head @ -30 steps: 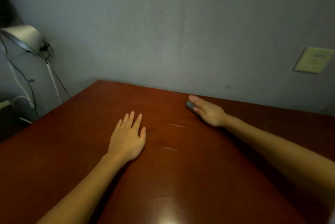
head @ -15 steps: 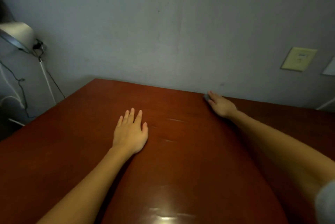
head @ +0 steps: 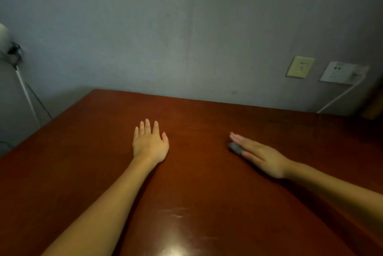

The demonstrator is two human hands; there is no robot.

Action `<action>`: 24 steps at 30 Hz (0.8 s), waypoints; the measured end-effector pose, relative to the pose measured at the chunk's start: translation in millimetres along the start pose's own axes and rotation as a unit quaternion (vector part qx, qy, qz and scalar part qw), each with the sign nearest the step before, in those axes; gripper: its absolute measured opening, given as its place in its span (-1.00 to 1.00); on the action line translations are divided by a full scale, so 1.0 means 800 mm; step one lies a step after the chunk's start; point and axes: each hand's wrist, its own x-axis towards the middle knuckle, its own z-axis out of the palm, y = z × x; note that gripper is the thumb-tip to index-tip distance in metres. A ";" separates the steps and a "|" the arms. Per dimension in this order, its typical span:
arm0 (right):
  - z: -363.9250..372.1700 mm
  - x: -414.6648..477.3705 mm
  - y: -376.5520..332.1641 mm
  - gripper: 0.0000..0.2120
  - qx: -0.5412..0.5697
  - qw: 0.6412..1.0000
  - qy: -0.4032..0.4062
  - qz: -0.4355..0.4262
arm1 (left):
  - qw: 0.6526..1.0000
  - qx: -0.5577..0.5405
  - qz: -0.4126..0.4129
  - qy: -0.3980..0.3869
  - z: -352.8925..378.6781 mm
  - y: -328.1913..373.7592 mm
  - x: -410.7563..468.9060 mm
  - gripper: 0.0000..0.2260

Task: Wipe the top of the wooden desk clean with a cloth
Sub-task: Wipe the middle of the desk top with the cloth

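Note:
The reddish-brown wooden desk (head: 87, 172) fills the lower half of the head view, its far edge against a grey wall. My left hand (head: 149, 143) lies flat on the desk near the middle, fingers straight and pointing away. My right hand (head: 261, 156) lies to its right, fingers straight and pointing left, pressing down on the desk. A small grey piece (head: 235, 147), which may be a bit of cloth, shows at the tip of one finger; I cannot tell whether it is under or around the finger.
A floor lamp (head: 20, 81) with cables stands off the desk's left side. On the wall at the right are a yellowish switch plate (head: 300, 67) and a white socket (head: 342, 72) with a white cord (head: 339, 98) running down behind the desk.
My right hand has slid back from the desk's far edge toward me and now lies nearer the middle. My left hand has stayed flat in place. The view has turned to the right.

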 end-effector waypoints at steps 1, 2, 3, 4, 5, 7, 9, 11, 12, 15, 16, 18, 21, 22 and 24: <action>-0.004 0.005 0.013 -0.56 -0.001 1.000 0.004 0.031 | 1.000 -0.002 0.000 0.002 0.000 0.001 0.000 -0.47; -0.007 0.015 0.025 -0.55 -0.003 0.998 0.011 0.063 | 1.000 -0.003 0.002 0.004 0.000 0.001 0.000 -0.47; -0.010 0.032 0.035 -0.53 -0.007 0.995 0.019 0.093 | 1.000 -0.005 0.003 0.004 0.001 0.001 0.001 -0.47; -0.011 0.051 0.041 -0.51 -0.010 0.992 0.027 0.119 | 1.000 -0.006 0.002 0.005 0.001 0.001 0.001 -0.47; -0.010 0.073 0.045 -0.50 -0.013 0.989 0.034 0.140 | 1.000 -0.007 0.001 0.006 0.001 0.001 0.002 -0.47; -0.008 0.118 0.041 -0.49 -0.010 0.985 0.046 0.169 | 1.000 -0.008 -0.001 0.006 0.001 0.000 0.004 -0.47; -0.001 0.158 0.027 -0.48 -0.010 0.983 0.058 0.173 | 1.000 -0.008 -0.002 0.004 0.001 0.001 0.004 -0.47; 0.007 0.182 -0.001 -0.48 -0.008 0.988 0.060 0.145 | 1.000 -0.010 -0.001 0.007 0.002 0.001 0.005 -0.47; 0.012 0.187 -0.019 -0.48 -0.007 0.991 0.057 0.121 | 1.000 -0.013 -0.001 0.008 0.001 0.000 0.005 -0.47; 0.030 0.172 -0.078 -0.50 -0.013 0.998 0.047 0.034 | 1.000 -0.023 -0.003 0.015 -0.002 -0.001 0.003 -0.47; 0.034 0.157 -0.095 -0.50 -0.017 0.999 0.045 0.004 | 1.000 -0.025 -0.002 0.018 -0.003 -0.001 -0.001 -0.48; 0.040 0.113 -0.119 -0.50 -0.031 0.997 0.041 -0.059 | 0.999 -0.030 0.005 0.028 -0.006 0.003 -0.010 -0.50; 0.042 0.028 -0.114 -0.50 -0.029 0.991 0.028 -0.126 | 0.999 -0.032 0.020 0.031 -0.008 0.007 -0.031 -0.51; 0.037 0.003 -0.101 -0.51 -0.020 0.992 0.023 -0.122 | 0.999 -0.031 0.025 0.026 -0.008 0.007 -0.040 -0.51; 0.023 -0.030 -0.062 -0.53 -0.008 0.997 0.014 -0.071 | 0.999 -0.023 0.034 0.013 -0.006 0.006 -0.062 -0.50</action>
